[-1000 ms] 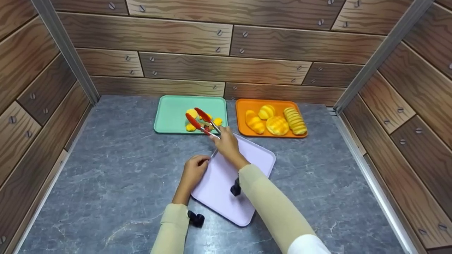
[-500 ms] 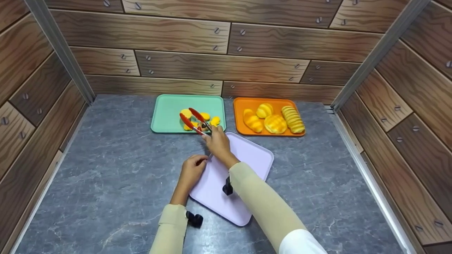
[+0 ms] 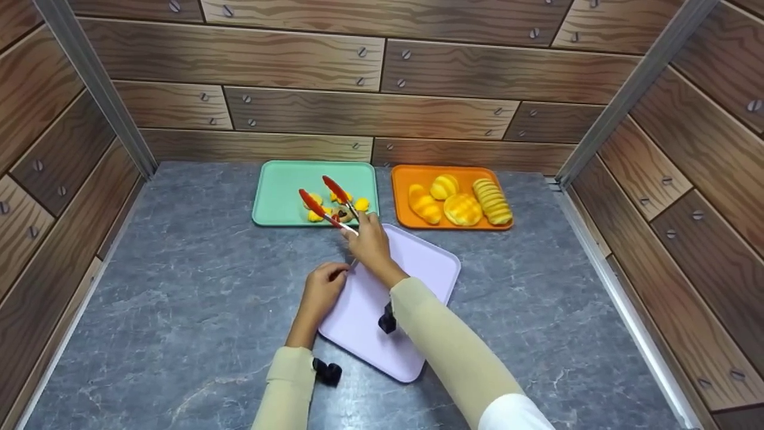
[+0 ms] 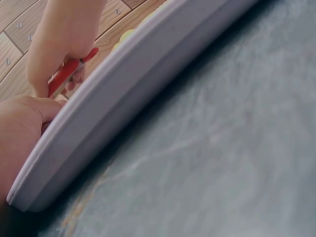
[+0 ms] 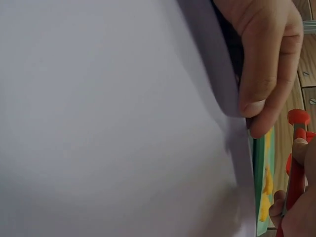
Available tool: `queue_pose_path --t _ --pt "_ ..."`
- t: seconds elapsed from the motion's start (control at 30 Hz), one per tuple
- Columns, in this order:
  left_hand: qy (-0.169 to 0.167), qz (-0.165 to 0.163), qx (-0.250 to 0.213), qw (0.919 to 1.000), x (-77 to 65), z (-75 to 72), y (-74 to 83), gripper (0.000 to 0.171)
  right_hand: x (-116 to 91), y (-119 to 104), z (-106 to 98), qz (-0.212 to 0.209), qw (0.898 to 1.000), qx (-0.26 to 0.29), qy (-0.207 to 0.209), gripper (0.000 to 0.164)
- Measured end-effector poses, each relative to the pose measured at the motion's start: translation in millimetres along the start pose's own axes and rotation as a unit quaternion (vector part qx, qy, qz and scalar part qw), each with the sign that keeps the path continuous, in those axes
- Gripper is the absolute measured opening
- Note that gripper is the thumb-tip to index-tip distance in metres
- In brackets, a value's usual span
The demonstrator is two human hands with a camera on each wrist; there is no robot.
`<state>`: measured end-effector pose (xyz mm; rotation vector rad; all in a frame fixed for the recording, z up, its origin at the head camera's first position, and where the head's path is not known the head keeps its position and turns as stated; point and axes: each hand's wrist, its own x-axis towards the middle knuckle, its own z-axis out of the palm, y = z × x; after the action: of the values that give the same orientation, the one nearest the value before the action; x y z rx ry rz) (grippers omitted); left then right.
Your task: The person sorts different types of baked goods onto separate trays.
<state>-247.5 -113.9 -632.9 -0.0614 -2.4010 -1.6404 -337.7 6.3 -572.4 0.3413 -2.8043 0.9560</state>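
My left hand (image 3: pixel 322 289) is at the left edge of a lavender tray (image 3: pixel 364 325). The right wrist view shows its thumb (image 5: pixel 256 94) and a finger pinching the rim near a corner. In my right hand (image 3: pixel 371 246) is a pair of red-tipped metal tongs (image 3: pixel 313 204), held above the front right part of a green tray (image 3: pixel 283 185). The tongs' arms are spread, with no food visibly clamped. Under and around their tips lie several small yellow pieces (image 3: pixel 362 205) and a brownish piece (image 3: pixel 342 214) with dark and red marks, partly hidden.
Right of the green tray, an orange tray (image 3: pixel 399 179) bears a croissant-shaped bread (image 3: pixel 425 205), a ridged round bun (image 3: pixel 444 187), a flat round bun (image 3: pixel 463 209) and a long striped loaf (image 3: pixel 493 201). Wood-patterned walls (image 3: pixel 298 110) enclose the grey marbled tabletop (image 3: pixel 197 286).
The tongs shifted slightly left over the green tray, and their tips now stand farther apart. My left hand stays at the lavender tray's edge. The head view has shifted a little.
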Motion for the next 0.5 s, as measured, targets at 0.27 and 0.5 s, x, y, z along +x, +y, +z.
queue_pose_path --t 0.27,0.5 --pt "-0.003 -0.009 -0.002 1.0000 -0.1 -0.4 0.2 0.018 -26.8 16.4 -27.0 -0.012 0.998 0.053 0.028 0.065" --pt "0.002 -0.010 0.004 0.9999 -0.8 0.6 1.3 0.017 -64.3 38.1 -50.5 -0.028 0.995 0.079 0.060 0.068"
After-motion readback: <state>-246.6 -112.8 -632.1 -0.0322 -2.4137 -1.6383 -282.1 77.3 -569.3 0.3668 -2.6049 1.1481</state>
